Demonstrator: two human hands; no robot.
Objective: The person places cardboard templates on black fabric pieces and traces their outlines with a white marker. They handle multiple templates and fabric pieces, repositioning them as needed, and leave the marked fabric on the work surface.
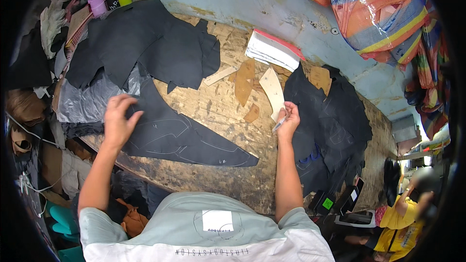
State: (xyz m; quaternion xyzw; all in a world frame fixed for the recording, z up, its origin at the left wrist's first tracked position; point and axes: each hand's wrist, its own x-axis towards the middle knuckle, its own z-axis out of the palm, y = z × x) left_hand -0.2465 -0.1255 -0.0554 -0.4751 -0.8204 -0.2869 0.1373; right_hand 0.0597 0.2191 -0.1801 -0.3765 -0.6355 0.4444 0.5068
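My left hand (119,121) is at the left end of a black leather piece (204,143), thumb and curled fingers apart, holding nothing I can see. Pale outlines of curved shapes are drawn on that leather, which tapers to a point at the right. My right hand (289,122) is closed around a slim silvery pen (278,125). A cream curved template (272,90) reaches up from the same fingers; its lower end is partly hidden by them, and whether they grip it or only touch it is unclear.
Black hides (145,43) lie at the back left, and more black leather (330,136) at the right. Brown template pieces (244,82) and a white stack of sheets (274,51) lie on the worn wooden table (204,99). At the far right is another person (400,218) in yellow.
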